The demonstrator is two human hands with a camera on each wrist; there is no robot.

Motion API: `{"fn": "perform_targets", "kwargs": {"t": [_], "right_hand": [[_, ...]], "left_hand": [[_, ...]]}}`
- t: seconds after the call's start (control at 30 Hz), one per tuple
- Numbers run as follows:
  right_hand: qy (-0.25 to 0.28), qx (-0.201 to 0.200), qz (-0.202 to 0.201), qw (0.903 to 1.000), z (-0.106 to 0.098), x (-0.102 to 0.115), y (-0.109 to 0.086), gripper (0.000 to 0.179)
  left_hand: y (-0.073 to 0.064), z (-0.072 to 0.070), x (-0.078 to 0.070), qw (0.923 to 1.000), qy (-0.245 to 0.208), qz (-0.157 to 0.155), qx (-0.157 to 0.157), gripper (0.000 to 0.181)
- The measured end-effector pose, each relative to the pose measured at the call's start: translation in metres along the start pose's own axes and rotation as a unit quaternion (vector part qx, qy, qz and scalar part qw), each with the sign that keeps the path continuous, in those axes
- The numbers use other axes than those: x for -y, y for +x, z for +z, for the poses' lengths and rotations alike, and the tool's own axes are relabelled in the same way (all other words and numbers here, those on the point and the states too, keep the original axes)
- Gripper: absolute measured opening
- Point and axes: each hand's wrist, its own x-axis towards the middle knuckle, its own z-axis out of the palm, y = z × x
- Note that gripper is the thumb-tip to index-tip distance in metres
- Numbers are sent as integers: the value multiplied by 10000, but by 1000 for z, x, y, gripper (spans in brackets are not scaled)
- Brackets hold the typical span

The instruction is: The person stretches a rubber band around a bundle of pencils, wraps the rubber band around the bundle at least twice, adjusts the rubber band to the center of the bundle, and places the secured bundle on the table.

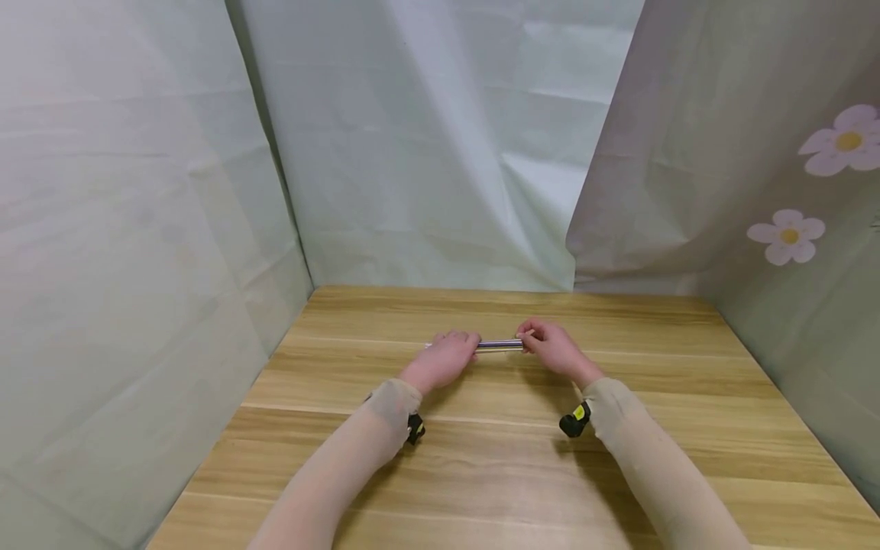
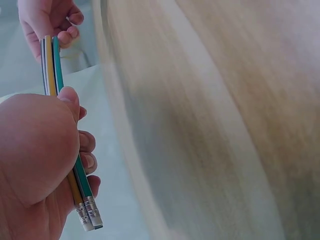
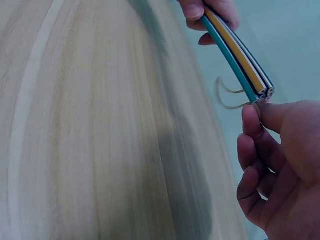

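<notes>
A bundle of several pencils [image 1: 499,345], among them green, yellow and dark striped ones, is held above the table. My left hand [image 1: 447,359] grips the bundle with curled fingers; the pencils' eraser ends [image 2: 90,216] stick out below that hand in the left wrist view. At the other end, my right hand [image 1: 555,350] pinches a thin tan rubber band [image 3: 218,92] between thumb and forefinger, beside the unsharpened tips. The band's loop hangs out to the side of the pencils. Whether part of it passes round the pencils is hidden by the fingertips.
Under both hands lies a wood-grain table [image 1: 481,473]. Pale cloth walls [image 1: 440,153] stand behind it and at its sides, with printed flowers [image 1: 787,237] at the right. A small black device [image 1: 574,420] is worn at the right wrist, another [image 1: 415,429] at the left.
</notes>
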Motion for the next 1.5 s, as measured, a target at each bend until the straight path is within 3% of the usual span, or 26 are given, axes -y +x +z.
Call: {"fn": "perform_targets", "kwargs": {"t": [0.5,0.9,1.13,1.23,1.3,1.4,1.5], "right_hand": [[-121,-107,-63,9998,5,7,-2,15],[-933,-117,-1145,9890,22,16,-3,11],[-759,243,-1196,9896,28,13,-5,13],[-986,173,-1532,9831,30,11,-5,10],[-1271,25,-1910,9733,31,10,-6,7],[-1528,-143,-2449,9573,33,13,-6,6],[-1448,-122,-2751,9504,35,20,-6,4]], "left_hand": [[-2,1,-4,9998,119,-139,-72,13],[3,4,2,9968,-229,-746,-173,20],[3,0,7,9950,-695,-692,-205,13],[3,-4,6,9936,-929,-617,-175,12],[3,-6,5,9934,-969,-588,-172,12],[3,-8,4,9939,-864,-666,-161,12],[2,-9,3,9943,-693,-800,-128,12]]}}
